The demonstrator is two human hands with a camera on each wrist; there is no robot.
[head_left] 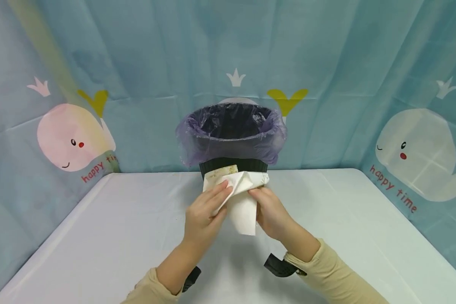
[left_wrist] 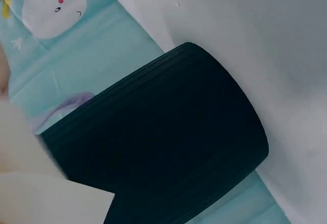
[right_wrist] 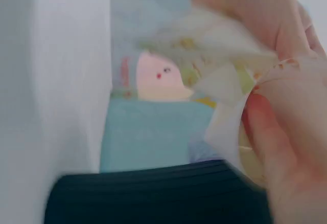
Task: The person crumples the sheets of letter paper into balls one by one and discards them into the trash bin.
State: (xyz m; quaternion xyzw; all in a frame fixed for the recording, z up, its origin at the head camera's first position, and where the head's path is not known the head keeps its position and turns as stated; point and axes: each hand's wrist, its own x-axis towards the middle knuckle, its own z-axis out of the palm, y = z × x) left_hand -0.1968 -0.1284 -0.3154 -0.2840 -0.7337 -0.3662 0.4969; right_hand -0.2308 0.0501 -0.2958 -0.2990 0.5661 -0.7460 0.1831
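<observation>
Both hands hold a crumpled, partly folded piece of white paper (head_left: pixel 243 211) in front of the bin, with yellowish-brown speckles on its upper left part. My left hand (head_left: pixel 205 213) grips the paper's left side, fingers over its front. On the other side, my right hand (head_left: pixel 271 213) pinches the paper at its right edge. A dark ribbed trash bin (head_left: pixel 233 164) stands just behind, lined with a purple plastic bag (head_left: pixel 232 147) folded over its rim. In the right wrist view the speckled paper (right_wrist: pixel 219 50) is blurred between the two hands.
The white table (head_left: pixel 137 236) stretches to both sides of the bin. Behind it hangs a blue curtain (head_left: pixel 144 126) printed with whales and crowns. Black straps (head_left: pixel 281 267) are at the wrists, below the beige sleeves (head_left: pixel 334 270).
</observation>
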